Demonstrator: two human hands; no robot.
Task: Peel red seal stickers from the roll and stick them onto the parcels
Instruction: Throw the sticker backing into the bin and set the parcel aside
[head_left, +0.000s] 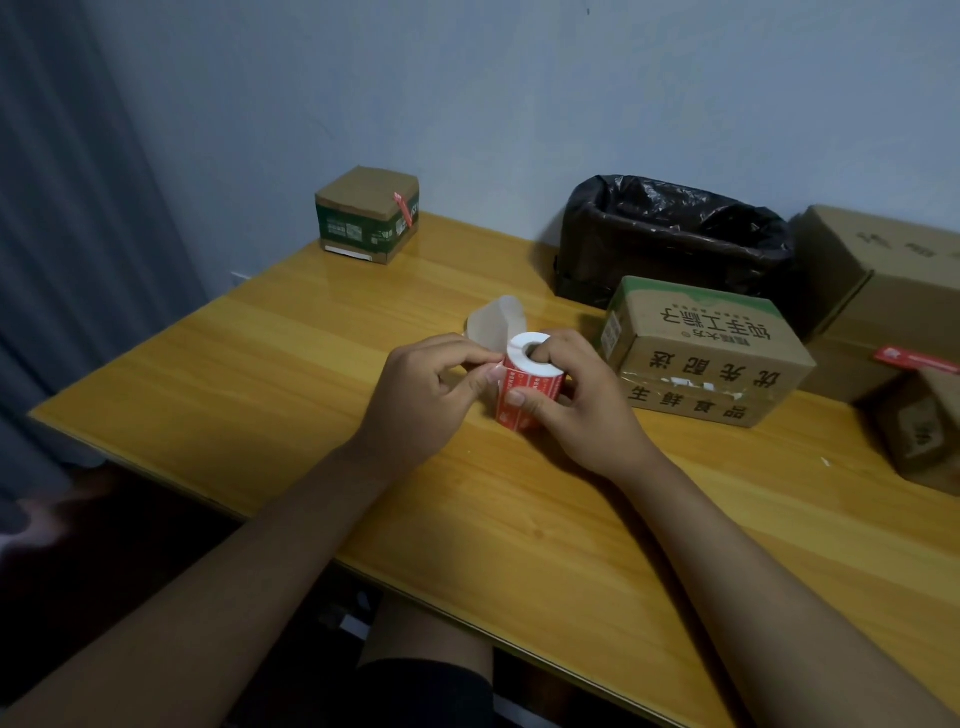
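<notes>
Right hand (576, 400) grips the sticker roll (530, 384) above the glossy wooden worktop (260, 364), finger hooked through its core; left hand (426, 389) pinches a red sticker's edge. The far cardboard parcel (367, 214) already wears a seal; the nearer printed box (701, 353) looks unsealed. White backing paper (496, 319) curls up.

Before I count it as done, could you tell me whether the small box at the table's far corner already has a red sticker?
Yes, a red seal sticker runs over the top edge of the small box.
</notes>
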